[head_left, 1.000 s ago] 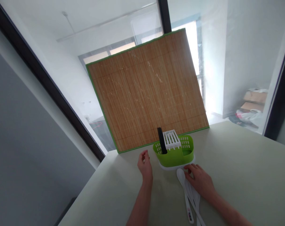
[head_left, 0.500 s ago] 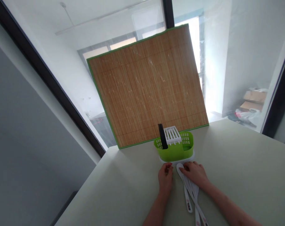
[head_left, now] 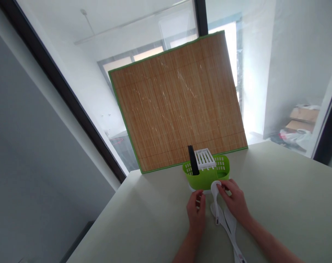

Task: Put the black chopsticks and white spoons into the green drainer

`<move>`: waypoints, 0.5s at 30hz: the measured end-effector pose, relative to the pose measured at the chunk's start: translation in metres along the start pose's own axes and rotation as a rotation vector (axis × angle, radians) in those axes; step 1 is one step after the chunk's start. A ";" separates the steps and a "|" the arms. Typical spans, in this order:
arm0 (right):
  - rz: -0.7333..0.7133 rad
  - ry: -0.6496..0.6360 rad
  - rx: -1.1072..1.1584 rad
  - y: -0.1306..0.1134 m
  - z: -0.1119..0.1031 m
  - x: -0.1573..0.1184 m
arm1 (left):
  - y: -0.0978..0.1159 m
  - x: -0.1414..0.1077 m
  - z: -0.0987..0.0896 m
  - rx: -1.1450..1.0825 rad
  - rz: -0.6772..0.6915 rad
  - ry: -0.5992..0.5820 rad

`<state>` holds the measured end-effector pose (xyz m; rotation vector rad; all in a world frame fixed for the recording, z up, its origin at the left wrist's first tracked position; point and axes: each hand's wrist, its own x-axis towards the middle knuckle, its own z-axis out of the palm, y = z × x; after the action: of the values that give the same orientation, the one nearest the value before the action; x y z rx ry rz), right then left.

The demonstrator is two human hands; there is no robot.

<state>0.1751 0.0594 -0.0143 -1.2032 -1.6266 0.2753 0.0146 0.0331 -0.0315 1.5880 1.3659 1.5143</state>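
Since half a second ago, one white spoon (head_left: 215, 187) has come up from the small pile, together with the right hand (head_left: 235, 202), which then had its fingers over the spoon heads. The spoon now is pinched by its round head between thumb and fingers, the hand almost closed on it. The handle hangs down, pointing toward the person; probably the head was taken because it was the end nearest the fingertips.

The left hand (head_left: 196, 213) stays at nearly the same place, to the left of the spoon, half curled and holding nothing that I can see. It is perhaps kept near to help.

Two other white utensils (head_left: 229, 231) rest crossed on the table (head_left: 144, 215), just beside and below the right hand. Beyond both hands stands the green basket (head_left: 204, 180), with black sticks (head_left: 193, 160) leaning in it, likely supported by its rim.
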 end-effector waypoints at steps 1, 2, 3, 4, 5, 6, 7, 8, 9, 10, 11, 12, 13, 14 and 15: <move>-0.055 0.047 0.026 -0.004 -0.003 -0.001 | 0.003 -0.002 -0.001 0.005 0.042 0.008; -0.117 0.087 0.049 -0.008 -0.005 -0.002 | 0.006 -0.004 -0.002 0.009 0.088 0.006; -0.175 0.116 0.065 -0.011 -0.007 -0.003 | 0.009 -0.006 -0.003 0.013 0.133 -0.003; -0.224 0.131 0.072 -0.014 -0.008 -0.005 | 0.011 -0.007 -0.003 0.017 0.174 -0.015; -0.254 0.131 0.069 -0.016 -0.008 -0.006 | 0.013 -0.008 -0.002 0.022 0.210 -0.025; -0.273 0.125 0.066 -0.017 -0.007 -0.007 | 0.015 -0.009 -0.002 0.030 0.237 -0.029; -0.287 0.115 0.064 -0.017 -0.006 -0.008 | 0.017 -0.009 -0.001 0.042 0.256 -0.026; -0.298 0.102 0.064 -0.018 -0.005 -0.009 | 0.019 -0.009 0.000 0.056 0.267 -0.017; -0.310 0.089 0.064 -0.019 -0.003 -0.010 | 0.022 -0.008 0.001 0.073 0.272 -0.004; -0.322 0.077 0.064 -0.019 -0.002 -0.011 | 0.025 -0.008 0.002 0.090 0.279 0.011; -0.335 0.069 0.063 -0.020 -0.001 -0.012 | 0.028 -0.007 0.003 0.108 0.290 0.025; -0.348 0.064 0.062 -0.021 -0.001 -0.013 | 0.031 -0.006 0.003 0.126 0.307 0.037; -0.359 0.060 0.060 -0.021 0.000 -0.014 | 0.033 -0.005 0.002 0.145 0.330 0.050; -0.369 0.054 0.058 -0.022 -0.001 -0.015 | 0.036 -0.004 0.002 0.162 0.354 0.061; -0.377 0.042 0.058 -0.022 -0.002 -0.016 | 0.038 -0.003 0.000 0.174 0.377 0.071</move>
<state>0.1636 0.0357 -0.0078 -0.8318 -1.7572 0.0565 0.0260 0.0178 0.0015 2.0071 1.3180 1.7178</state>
